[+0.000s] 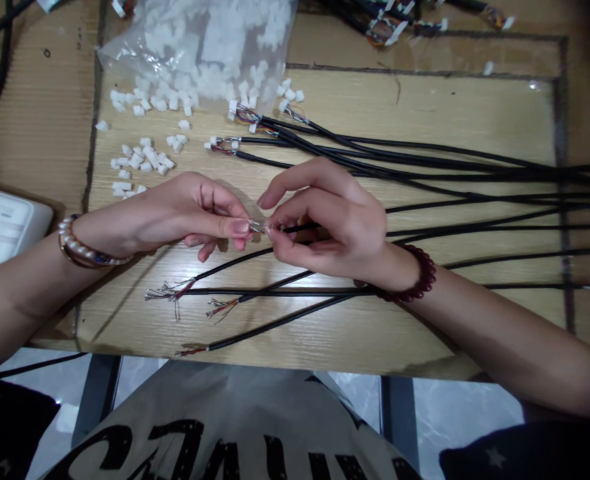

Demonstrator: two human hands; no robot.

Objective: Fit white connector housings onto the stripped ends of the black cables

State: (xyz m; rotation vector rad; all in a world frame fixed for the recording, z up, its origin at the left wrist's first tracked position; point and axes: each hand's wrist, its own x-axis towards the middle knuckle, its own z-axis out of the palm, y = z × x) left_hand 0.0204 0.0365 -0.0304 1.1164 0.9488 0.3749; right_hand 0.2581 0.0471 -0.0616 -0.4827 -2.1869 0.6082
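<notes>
Thin wires [257, 227] at the end of a black cable [302, 228] are held between the two hands, over the middle part of the pale tabletop [449, 333]. By the left hand [239, 227], the wires are pinched between thumb and fingers. By the right hand [271, 227], they are pinched closer to the black cover, with the fingertips closed and one finger raised apart; what lies exactly between these fingertips cannot be told. Below the hands, four cables with bare wire ends [222, 307] are spread, their ends pointing to the left. Above the right hand, a group of cables with white connectors [235, 143] is laid. Loose white connectors [149, 157] are scattered above the left hand, and beyond them a clear plastic bag [209, 40] is filled with similar pieces. At the left edge, a white object [9, 223] is seen near the left wrist, on which a pearl bracelet [82, 250] is worn. Around the right wrist, a dark red bead bracelet [421, 273] is worn.
</notes>
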